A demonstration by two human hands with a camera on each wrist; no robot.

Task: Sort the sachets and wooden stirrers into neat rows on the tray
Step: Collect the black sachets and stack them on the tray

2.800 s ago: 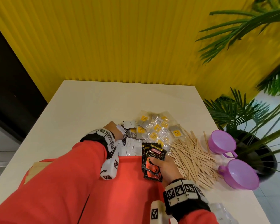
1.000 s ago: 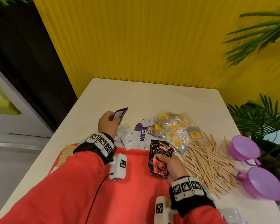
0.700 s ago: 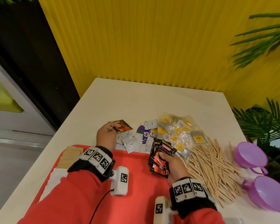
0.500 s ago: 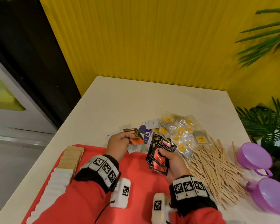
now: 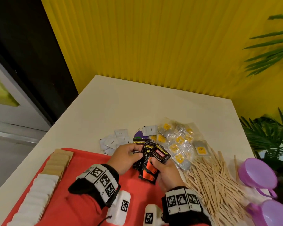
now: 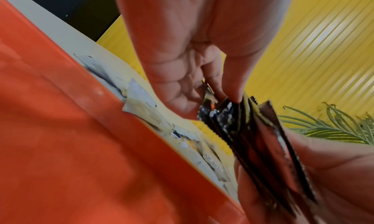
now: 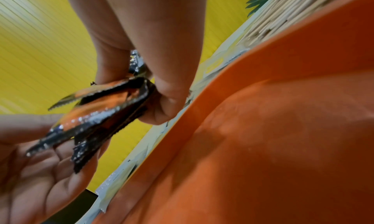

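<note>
Both hands meet over the red tray (image 5: 88, 159): the right hand (image 5: 166, 172) clamps a fan of black coffee sachets (image 5: 151, 158), and the left hand (image 5: 124, 158) pinches one sachet at its left edge. Just beyond the grip lie white sachets (image 5: 113, 141) and tea bags (image 5: 178, 141); wooden stirrers (image 5: 216, 180) crowd its right. Only the head view shows sorted rows (image 5: 44, 181) far left on the tray.

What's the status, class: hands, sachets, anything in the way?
Both hands grip the black sachets above the red tray. Stirrers still loose on table. Nothing blocking.
</note>
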